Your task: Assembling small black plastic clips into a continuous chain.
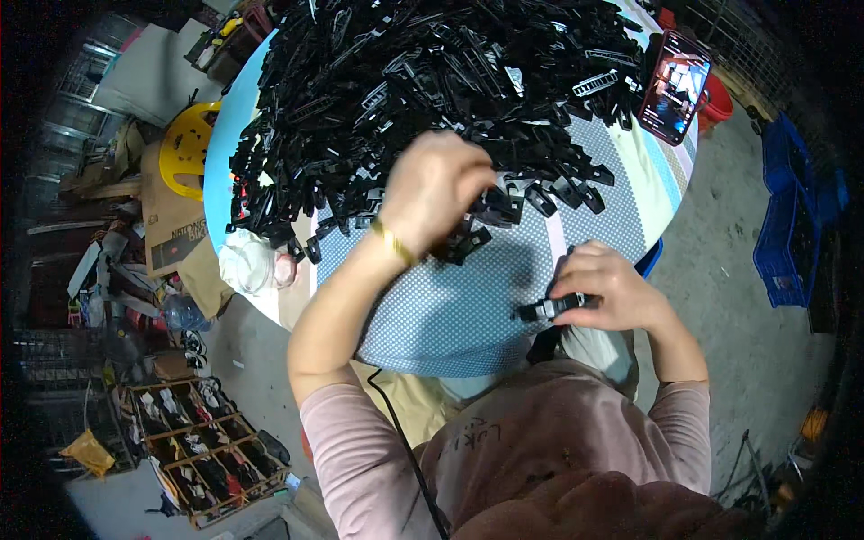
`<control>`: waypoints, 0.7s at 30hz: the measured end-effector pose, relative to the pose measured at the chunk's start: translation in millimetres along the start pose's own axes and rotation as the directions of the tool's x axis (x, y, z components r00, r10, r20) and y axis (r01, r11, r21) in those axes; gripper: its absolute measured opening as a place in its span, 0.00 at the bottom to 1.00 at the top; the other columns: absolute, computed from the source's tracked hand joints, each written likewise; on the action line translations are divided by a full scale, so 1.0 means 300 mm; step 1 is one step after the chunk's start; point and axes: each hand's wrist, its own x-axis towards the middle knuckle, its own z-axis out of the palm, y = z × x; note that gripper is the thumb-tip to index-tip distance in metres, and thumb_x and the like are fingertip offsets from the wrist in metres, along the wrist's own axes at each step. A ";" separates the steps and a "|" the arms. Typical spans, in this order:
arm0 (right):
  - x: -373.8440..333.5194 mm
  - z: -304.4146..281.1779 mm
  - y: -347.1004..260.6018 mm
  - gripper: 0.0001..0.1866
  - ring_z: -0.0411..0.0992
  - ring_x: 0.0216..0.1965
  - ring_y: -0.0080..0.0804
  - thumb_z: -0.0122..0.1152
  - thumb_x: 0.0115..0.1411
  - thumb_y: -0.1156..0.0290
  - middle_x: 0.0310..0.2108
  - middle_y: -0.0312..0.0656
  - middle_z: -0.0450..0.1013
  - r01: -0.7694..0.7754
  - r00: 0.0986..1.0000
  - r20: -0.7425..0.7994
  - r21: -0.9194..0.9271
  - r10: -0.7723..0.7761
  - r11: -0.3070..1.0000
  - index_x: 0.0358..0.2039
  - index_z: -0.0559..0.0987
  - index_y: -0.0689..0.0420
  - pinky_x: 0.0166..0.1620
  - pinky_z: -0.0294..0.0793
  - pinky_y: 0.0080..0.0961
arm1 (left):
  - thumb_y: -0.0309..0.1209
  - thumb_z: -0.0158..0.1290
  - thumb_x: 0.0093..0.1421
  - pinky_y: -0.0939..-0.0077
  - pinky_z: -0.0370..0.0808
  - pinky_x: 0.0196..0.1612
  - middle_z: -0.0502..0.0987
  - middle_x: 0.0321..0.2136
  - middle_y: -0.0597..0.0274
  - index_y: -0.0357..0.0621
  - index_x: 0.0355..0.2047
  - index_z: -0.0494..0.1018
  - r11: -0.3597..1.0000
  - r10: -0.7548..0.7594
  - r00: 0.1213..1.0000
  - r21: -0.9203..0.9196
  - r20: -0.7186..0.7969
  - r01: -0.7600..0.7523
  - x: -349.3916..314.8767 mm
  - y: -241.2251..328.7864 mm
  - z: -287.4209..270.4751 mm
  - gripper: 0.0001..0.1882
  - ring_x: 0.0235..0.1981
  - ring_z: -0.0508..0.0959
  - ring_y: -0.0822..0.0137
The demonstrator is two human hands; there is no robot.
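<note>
A large heap of black plastic parts (423, 81) covers the far part of the round table. My left hand (434, 184), with a yellow band at the wrist, is over the near edge of the heap. It is smeared by motion and its curled fingertips are hidden, so whether it holds a part does not show. Loose black parts lie just under and beside it. At the table's near right edge, my right hand (607, 290) is closed on a small black plastic part (538, 310) with a light grey patch, which points left from the fingers.
A phone (675, 87) with a lit screen leans at the table's far right. A crumpled white plastic bag (249, 263) lies at the left edge. Beyond stand a yellow stool (186, 151), blue crates (785, 211) and a wooden rack (205, 443). A black cable (396, 423) hangs beside my body.
</note>
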 end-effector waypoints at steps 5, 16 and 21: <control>0.031 -0.011 0.016 0.16 0.73 0.35 0.39 0.72 0.47 0.64 0.32 0.41 0.76 0.029 1.000 0.003 0.175 -0.030 0.984 0.33 0.81 0.59 0.38 0.70 0.35 | 0.26 0.52 0.54 0.65 0.73 0.44 0.75 0.39 0.57 0.44 0.32 0.81 0.923 0.017 0.992 0.383 -0.126 0.033 0.073 -0.253 -0.003 0.08 0.43 0.72 0.55; 0.050 -0.001 0.099 0.10 0.72 0.36 0.41 0.67 0.49 0.73 0.34 0.43 0.73 -0.419 0.842 -0.511 -0.416 0.173 0.807 0.34 0.81 0.61 0.39 0.72 0.31 | 0.29 0.58 0.48 0.62 0.71 0.43 0.76 0.38 0.58 0.43 0.33 0.75 0.944 0.140 0.965 0.324 -0.220 -0.063 0.001 -0.104 -0.023 0.10 0.41 0.74 0.56; 0.023 -0.011 0.052 0.08 0.72 0.34 0.40 0.64 0.52 0.75 0.31 0.43 0.74 -0.366 0.841 -0.529 -0.409 0.109 0.836 0.34 0.81 0.60 0.38 0.72 0.32 | 0.35 0.59 0.51 0.63 0.72 0.38 0.74 0.29 0.58 0.43 0.32 0.73 0.984 0.051 0.995 0.164 0.085 -0.064 -0.114 0.160 0.066 0.12 0.34 0.74 0.56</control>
